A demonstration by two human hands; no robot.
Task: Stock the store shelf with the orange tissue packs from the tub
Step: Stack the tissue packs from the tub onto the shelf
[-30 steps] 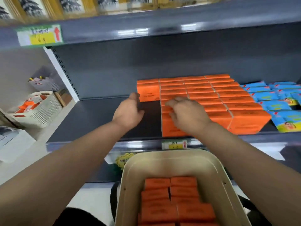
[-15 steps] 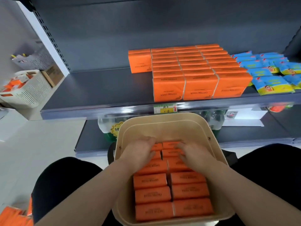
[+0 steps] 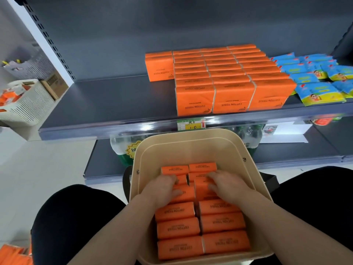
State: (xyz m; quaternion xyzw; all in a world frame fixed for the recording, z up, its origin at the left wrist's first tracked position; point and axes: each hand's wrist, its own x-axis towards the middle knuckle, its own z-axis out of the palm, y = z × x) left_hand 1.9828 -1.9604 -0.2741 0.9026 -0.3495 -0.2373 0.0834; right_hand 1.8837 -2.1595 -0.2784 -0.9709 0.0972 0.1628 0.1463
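Shelf (image 3: 114, 100) stands open left of the orange packs (image 3: 229, 77); blue packets (image 3: 315, 77) block right.

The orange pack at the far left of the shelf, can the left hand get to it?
Probably yes. The shelf in front of that far-left pack is bare, so the way looks free, though the left hand is gripping a tub pack.

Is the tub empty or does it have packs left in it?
Not empty. The tub holds two rows of orange tissue packs across its floor; left hand and right hand grip packs near its far end.
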